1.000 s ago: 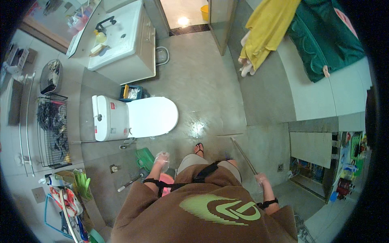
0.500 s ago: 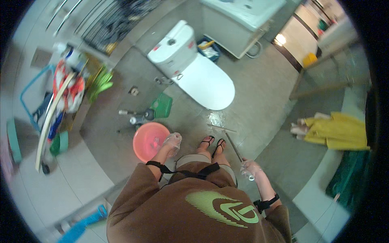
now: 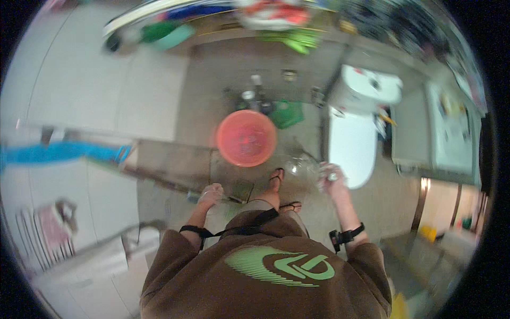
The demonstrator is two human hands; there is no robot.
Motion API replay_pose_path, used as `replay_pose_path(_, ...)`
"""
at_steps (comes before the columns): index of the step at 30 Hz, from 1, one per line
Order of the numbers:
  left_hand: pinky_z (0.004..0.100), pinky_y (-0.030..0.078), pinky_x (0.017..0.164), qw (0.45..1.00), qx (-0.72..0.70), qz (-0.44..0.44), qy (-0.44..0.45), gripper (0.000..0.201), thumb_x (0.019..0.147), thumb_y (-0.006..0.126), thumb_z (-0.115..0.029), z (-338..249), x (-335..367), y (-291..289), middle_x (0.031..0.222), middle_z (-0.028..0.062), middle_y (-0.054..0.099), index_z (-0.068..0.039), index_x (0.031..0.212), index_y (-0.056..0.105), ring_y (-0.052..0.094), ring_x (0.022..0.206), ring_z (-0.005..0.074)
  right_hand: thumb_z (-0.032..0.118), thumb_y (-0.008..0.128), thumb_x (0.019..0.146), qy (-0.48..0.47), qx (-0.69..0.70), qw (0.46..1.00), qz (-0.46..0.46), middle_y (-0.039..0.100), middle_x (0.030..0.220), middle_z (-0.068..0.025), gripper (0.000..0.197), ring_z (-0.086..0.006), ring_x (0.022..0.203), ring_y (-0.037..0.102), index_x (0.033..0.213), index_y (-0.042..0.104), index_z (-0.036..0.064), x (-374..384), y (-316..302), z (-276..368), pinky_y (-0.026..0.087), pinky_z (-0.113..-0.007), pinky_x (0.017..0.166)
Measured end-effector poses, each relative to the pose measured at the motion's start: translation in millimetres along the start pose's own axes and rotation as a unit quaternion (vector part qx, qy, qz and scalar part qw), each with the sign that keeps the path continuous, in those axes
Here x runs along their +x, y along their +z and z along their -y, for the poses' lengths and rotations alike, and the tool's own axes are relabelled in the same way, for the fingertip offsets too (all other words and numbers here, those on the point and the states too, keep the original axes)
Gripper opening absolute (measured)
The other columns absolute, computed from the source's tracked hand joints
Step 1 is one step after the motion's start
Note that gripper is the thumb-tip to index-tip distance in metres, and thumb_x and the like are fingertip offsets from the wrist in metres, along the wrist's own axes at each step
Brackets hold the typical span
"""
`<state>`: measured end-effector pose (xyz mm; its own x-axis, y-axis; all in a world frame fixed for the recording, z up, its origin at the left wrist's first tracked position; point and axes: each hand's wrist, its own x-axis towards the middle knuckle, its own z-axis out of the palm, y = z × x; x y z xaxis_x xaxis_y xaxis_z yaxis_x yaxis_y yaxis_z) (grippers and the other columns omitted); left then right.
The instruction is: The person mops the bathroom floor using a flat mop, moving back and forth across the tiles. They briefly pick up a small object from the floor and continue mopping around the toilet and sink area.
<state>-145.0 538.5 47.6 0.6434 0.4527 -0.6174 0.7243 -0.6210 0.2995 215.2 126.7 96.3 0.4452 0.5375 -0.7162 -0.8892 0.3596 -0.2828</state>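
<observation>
Apparently handling a slim, pale-ended pole (image 3: 332,176), below and right of the round, pink plastic basin (image 3: 246,138).
Gripping it snugly in the filmy, clear-gloved right hand (image 3: 334,181); below-left of the basin, curling the clear-gloved left hand (image 3: 211,194), cannot tell if around anything. Probably needing next a steady hold over smooth, glinting grey floor (image 3: 385,210).

No words can be read: a brown shirt (image 3: 196,282) bears a green striped emblem (image 3: 287,266); a red label (image 3: 357,70) on the toilet tank (image 3: 362,93) is blurred.
</observation>
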Motion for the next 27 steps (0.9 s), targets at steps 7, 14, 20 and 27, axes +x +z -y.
replay_pose_path(7, 0.0471, 0.045, 0.096, 0.986, 0.101, 0.054, -0.122, 0.045, 0.087, 0.055, -0.033, 131, -59, 22, 0.123, 0.0201, 0.059, -0.004, 0.122, 0.058, 0.055, 0.116, 0.0365, 0.045, 0.044, 0.099, -0.099, -0.035, 0.993, -0.044, 0.059, 0.116, -0.0143, 0.042, -0.0273, 0.096, 0.061, 0.119, 0.053, 0.0087, 158, 89, 183, 0.056, -0.040, 0.078)
replay_pose_path(14, 0.0460, 0.043, 0.099, 0.740, -0.211, -0.479, -0.422, 0.095, 0.072, 0.077, -0.049, 132, -54, -106, 0.128, 0.0291, 0.054, -0.003, 0.144, 0.035, 0.055, 0.115, 0.0422, 0.046, 0.028, 0.102, -0.152, -0.173, 0.960, -0.156, 0.032, 0.152, -0.0157, 0.056, -0.0356, 0.138, 0.035, 0.150, 0.019, 0.0203, 183, 122, 230, 0.033, -0.053, 0.109)
replay_pose_path(20, 0.0418, 0.046, 0.089, 0.691, -0.288, -0.598, -0.287, 0.070, 0.077, 0.077, -0.046, 119, -39, -184, 0.113, 0.0174, 0.064, -0.006, 0.129, 0.052, 0.061, 0.100, 0.0313, 0.050, 0.055, 0.092, 0.018, -0.503, 0.857, -0.108, 0.062, 0.116, -0.0118, 0.062, -0.0269, 0.101, 0.059, 0.144, 0.041, 0.0209, 176, 61, 132, 0.048, -0.045, 0.086)
replay_pose_path(27, 0.0335, 0.048, 0.076, 0.663, -0.372, -0.591, -0.270, 0.037, 0.084, 0.074, -0.033, 109, -44, -190, 0.090, 0.0076, 0.068, -0.003, 0.104, 0.065, 0.060, 0.081, 0.0167, 0.041, 0.058, 0.092, 0.163, -0.618, 0.762, -0.105, 0.063, 0.108, -0.0182, 0.056, -0.0305, 0.083, 0.063, 0.140, 0.046, 0.0137, 113, -6, 33, 0.051, -0.048, 0.075)
